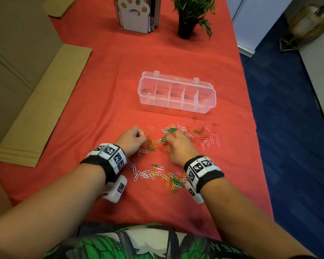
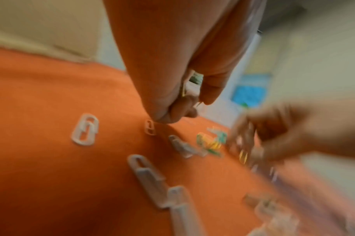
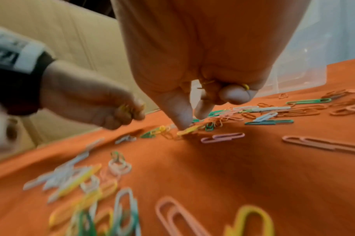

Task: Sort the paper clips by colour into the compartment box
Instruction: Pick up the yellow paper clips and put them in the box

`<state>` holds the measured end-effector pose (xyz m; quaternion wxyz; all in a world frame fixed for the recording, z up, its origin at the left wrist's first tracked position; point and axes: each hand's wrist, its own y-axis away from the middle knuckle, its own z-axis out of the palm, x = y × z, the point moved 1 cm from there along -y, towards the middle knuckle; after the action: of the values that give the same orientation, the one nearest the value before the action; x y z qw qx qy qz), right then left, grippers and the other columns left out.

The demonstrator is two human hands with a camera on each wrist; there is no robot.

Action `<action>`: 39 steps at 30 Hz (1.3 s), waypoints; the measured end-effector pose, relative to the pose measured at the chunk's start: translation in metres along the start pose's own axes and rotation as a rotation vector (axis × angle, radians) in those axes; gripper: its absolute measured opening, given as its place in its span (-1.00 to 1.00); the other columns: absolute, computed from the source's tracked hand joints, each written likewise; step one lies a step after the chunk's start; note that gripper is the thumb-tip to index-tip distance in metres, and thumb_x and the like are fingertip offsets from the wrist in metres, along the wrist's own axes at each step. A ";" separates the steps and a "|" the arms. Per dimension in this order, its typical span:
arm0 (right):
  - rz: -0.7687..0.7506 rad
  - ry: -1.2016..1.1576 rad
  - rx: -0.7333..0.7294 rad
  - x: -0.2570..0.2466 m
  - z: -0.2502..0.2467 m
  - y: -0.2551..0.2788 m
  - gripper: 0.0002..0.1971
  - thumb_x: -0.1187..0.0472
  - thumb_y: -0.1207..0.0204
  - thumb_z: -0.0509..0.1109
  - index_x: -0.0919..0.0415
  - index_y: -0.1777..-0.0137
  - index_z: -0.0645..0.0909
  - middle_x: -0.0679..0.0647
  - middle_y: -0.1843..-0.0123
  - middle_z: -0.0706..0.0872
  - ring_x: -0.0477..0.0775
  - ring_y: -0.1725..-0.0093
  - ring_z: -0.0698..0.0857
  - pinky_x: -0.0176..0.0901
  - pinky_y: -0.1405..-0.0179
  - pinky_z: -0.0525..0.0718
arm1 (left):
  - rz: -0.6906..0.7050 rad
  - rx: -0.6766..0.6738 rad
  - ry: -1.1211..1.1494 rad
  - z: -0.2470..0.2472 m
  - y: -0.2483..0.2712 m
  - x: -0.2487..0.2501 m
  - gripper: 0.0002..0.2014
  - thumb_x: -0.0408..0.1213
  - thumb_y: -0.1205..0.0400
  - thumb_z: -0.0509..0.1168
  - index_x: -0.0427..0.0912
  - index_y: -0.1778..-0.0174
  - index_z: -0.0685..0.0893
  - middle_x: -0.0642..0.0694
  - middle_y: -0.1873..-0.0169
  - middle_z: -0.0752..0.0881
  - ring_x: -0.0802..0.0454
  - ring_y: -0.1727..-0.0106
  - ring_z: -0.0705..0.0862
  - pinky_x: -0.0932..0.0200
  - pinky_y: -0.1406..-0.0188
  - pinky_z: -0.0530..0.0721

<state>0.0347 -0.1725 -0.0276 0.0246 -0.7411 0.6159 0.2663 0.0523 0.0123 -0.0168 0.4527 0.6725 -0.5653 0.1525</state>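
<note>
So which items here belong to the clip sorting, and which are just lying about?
Job:
- paper clips scattered on the cloth
- compartment box, open
- left hand, yellow clips in its grip
- right hand, picking at the pile

Lying about:
- potted plant
- paw-print holder
- cardboard

The paper clips (image 1: 176, 139) lie scattered flat on the red-covered bench (image 1: 101, 90) in white, pink, green, yellow and orange-red, in two loose patches: a wider one nearer the compartment box (image 1: 176, 93) and a tighter cluster (image 1: 163, 176) closer to the person. Several overlap or tangle. The compartment box is clear plastic, long and narrow, its hinged lid open and tipped back, with cross dividers forming a row of compartments. It sits just beyond the clips, apart from them.
</note>
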 end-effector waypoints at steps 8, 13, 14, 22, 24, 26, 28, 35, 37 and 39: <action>0.172 -0.194 0.057 0.012 -0.010 0.005 -0.91 0.35 -0.47 0.28 0.17 0.21 0.56 0.12 0.02 0.49 0.09 0.10 0.56 -0.07 -0.06 0.58 | -0.255 -0.150 0.727 0.001 0.004 0.022 -0.71 -0.54 -0.55 -0.02 -0.14 0.19 0.56 -0.06 0.44 0.47 0.13 0.50 0.39 0.40 0.67 0.41; 0.381 -0.538 0.125 0.023 -0.029 0.002 -0.77 0.36 -0.49 0.25 0.00 0.29 0.46 -0.06 0.32 0.54 -0.07 0.31 0.52 -0.23 0.27 0.46 | -0.367 -0.168 0.825 0.008 -0.001 0.028 -0.75 -0.25 -0.66 0.09 -0.11 0.36 0.48 -0.02 0.50 0.45 0.18 0.64 0.44 0.38 0.67 0.48; 0.429 -0.679 0.130 0.024 -0.030 0.002 -0.75 0.37 -0.51 0.22 -0.01 0.27 0.48 -0.04 0.32 0.54 -0.07 0.35 0.50 -0.23 0.38 0.44 | -0.307 -0.140 0.708 0.011 -0.006 0.026 -0.75 -0.21 -0.66 0.15 -0.09 0.35 0.50 0.00 0.51 0.43 0.19 0.66 0.43 0.38 0.68 0.46; 0.584 -1.437 0.019 0.018 -0.041 -0.002 -0.86 0.36 -0.59 0.18 0.20 0.17 0.50 0.01 0.39 0.41 -0.07 0.46 0.38 -0.33 0.64 0.37 | 0.274 -0.043 -0.502 0.019 -0.008 0.017 -0.77 -0.26 -0.53 0.36 -0.09 -0.10 0.74 -0.20 0.00 0.65 -0.16 -0.09 0.64 0.13 -0.10 0.54; 0.522 -1.130 0.022 0.019 -0.041 -0.010 -0.86 0.33 -0.57 0.25 0.14 0.20 0.55 -0.03 0.38 0.48 -0.10 0.48 0.35 -0.30 0.60 0.34 | 0.294 -0.043 -0.515 0.019 -0.008 0.013 -0.82 -0.28 -0.54 0.35 -0.17 -0.02 0.73 -0.25 0.01 0.63 -0.22 -0.09 0.63 0.05 -0.10 0.56; 0.425 -0.712 0.040 0.018 -0.044 -0.022 -0.89 0.24 -0.53 0.32 0.09 0.22 0.59 -0.01 0.30 0.61 -0.06 0.43 0.48 -0.29 0.48 0.46 | 0.290 -0.060 -0.529 0.020 -0.008 0.012 -0.86 -0.29 -0.56 0.31 -0.23 0.02 0.70 -0.27 0.03 0.62 -0.24 -0.07 0.62 0.03 -0.08 0.54; 0.319 -0.358 0.076 0.015 -0.044 -0.034 -0.90 0.25 -0.48 0.32 0.13 0.14 0.67 0.11 0.08 0.69 0.07 0.20 0.63 -0.27 0.16 0.55 | 0.277 -0.032 -0.459 0.018 -0.006 0.011 -0.89 -0.29 -0.57 0.29 -0.23 0.07 0.67 -0.25 0.06 0.59 -0.21 -0.05 0.61 0.04 -0.08 0.51; 0.189 -0.074 0.208 0.012 -0.034 -0.057 -0.80 0.40 -0.44 0.26 0.29 0.02 0.68 0.31 -0.11 0.52 0.34 -0.10 0.60 -0.05 -0.10 0.61 | 0.066 0.021 0.005 0.006 -0.004 0.014 -0.89 -0.35 -0.58 0.27 -0.06 0.23 0.56 -0.09 0.26 0.63 -0.02 0.23 0.54 0.20 0.19 0.47; 0.157 -0.003 0.183 0.010 -0.032 -0.058 -0.75 0.43 -0.41 0.25 0.30 -0.04 0.64 0.32 -0.11 0.52 0.35 -0.10 0.59 -0.02 -0.07 0.56 | -0.029 -0.013 0.240 0.006 -0.006 0.013 -0.78 -0.43 -0.59 0.23 0.00 0.27 0.56 -0.04 0.34 0.60 0.05 0.33 0.50 0.23 0.33 0.48; 0.133 0.038 0.152 0.010 -0.031 -0.056 -0.71 0.46 -0.37 0.25 0.31 -0.08 0.59 0.32 -0.11 0.51 0.35 -0.10 0.58 -0.01 -0.03 0.55 | -0.126 -0.060 0.439 0.006 -0.004 0.015 -0.71 -0.52 -0.61 0.13 -0.02 0.23 0.58 -0.04 0.41 0.54 0.16 0.52 0.43 0.36 0.60 0.41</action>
<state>0.0986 -0.1796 -0.0222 0.0514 -0.6996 0.6823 0.2058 0.0588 -0.0024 -0.0111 0.5932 0.6434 -0.4145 0.2497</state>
